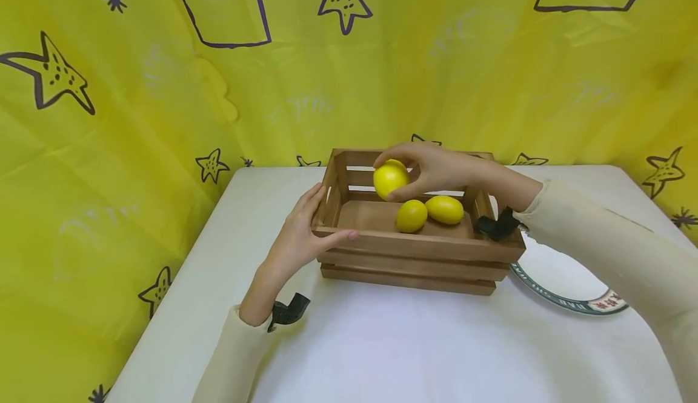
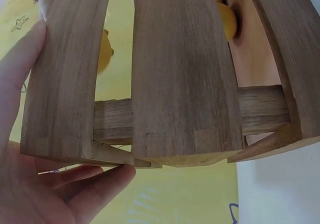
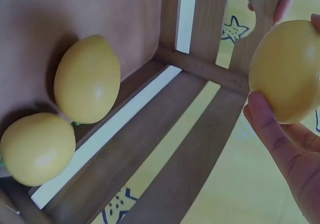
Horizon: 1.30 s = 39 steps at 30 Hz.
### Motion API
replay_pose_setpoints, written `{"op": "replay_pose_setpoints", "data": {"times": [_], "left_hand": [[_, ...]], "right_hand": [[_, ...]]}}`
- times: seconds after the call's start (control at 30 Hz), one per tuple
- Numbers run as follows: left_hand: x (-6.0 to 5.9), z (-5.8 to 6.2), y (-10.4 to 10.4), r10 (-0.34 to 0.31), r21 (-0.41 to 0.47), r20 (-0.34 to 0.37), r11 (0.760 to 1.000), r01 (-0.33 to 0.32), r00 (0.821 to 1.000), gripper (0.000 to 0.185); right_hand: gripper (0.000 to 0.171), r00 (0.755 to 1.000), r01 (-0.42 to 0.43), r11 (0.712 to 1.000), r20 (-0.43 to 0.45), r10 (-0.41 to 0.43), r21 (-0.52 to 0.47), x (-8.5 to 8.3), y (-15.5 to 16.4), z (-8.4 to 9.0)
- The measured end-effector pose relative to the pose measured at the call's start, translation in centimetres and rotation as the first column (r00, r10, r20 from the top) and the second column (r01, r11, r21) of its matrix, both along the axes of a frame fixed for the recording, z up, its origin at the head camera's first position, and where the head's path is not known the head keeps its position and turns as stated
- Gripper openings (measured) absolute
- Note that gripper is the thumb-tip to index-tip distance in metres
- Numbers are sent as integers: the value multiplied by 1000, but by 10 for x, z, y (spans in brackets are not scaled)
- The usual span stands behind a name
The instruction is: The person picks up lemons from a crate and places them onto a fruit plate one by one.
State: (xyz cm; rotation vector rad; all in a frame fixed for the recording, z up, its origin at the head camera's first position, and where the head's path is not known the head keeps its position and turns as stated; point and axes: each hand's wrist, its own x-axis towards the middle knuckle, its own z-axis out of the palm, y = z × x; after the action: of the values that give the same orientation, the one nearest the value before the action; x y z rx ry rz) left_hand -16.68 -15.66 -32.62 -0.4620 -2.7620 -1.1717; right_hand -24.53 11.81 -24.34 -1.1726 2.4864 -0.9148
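Observation:
A brown slatted wooden crate (image 1: 414,246) stands on the table. My left hand (image 1: 297,239) grips its left end, thumb along the front rim and fingers against the end slats; the left wrist view shows fingertips (image 2: 117,176) at the corner of the top slat. Between the thumb and fingers of my right hand (image 1: 436,169) is a yellow lemon (image 1: 388,180), raised above the crate's floor. Two more lemons lie inside the crate, one near the middle (image 1: 411,216) and one to its right (image 1: 445,209). They lie close together in the right wrist view.
To the right, a white plate with a green patterned rim (image 1: 583,306) sits partly hidden beneath my right sleeve (image 1: 611,227). The white table (image 1: 382,342) extends in front of the crate. Yellow cloth (image 1: 349,88) with drawn stars hangs behind and at the sides.

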Motion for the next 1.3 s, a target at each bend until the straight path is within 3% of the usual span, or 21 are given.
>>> {"op": "replay_pose_setpoints", "data": {"times": [0.3,0.7,1.07,1.3], "left_hand": [[2,-1,3,8,0,-15,1000,-8,1000,105],[3,-2,3,5,-4,-36,1000,-6,999,104],[2,-1,5,14,-7,-48,1000,-14,999,104],[1,-6,3,13,-15,-57,1000,-13,998,104]], "right_hand": [[56,993,118,993,20,-117,-28,17,37,10],[55,981,189,978,-30,-192,-89,29,71,17],[59,928,336,938,-136,-345,-85,44,116,14],[60,902,388,918,-171,-396,-84,51,143,5]]}}
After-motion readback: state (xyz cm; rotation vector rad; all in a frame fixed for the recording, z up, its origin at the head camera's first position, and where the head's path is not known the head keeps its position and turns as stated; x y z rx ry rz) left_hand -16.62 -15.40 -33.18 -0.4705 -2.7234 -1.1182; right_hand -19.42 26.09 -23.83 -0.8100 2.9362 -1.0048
